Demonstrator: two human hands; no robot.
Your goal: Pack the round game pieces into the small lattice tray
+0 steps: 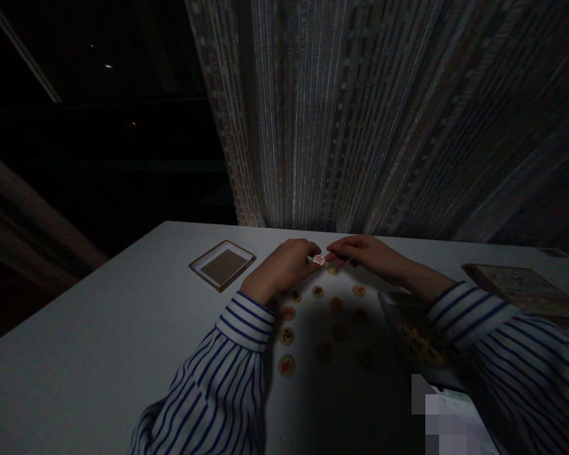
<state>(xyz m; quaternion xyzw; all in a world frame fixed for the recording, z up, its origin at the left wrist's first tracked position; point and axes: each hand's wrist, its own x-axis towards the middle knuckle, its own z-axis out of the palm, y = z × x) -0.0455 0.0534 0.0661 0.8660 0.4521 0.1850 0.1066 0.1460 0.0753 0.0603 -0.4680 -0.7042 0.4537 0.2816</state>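
One red-marked disc (319, 260), gripped by left hand (284, 262) | position: between hands, left nearer | right hand (370, 254): just beside disc, grip indeterminable | above counter (137, 316)

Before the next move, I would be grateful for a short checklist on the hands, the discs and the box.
1. Left hand has a disc in its fingers: ok.
2. Red marking on that disc faces the camera: ok.
3. Right hand is empty: cannot tell; its fingers are close to the held disc and partly hidden.
4. Right sleeve is off the box: cannot tell; it overlaps the box in view.
5. Light is good on all the loose discs: not ok; several, like this dim disc, lie in shadow.
6. Frame at the left is apart from the left hand: ok.
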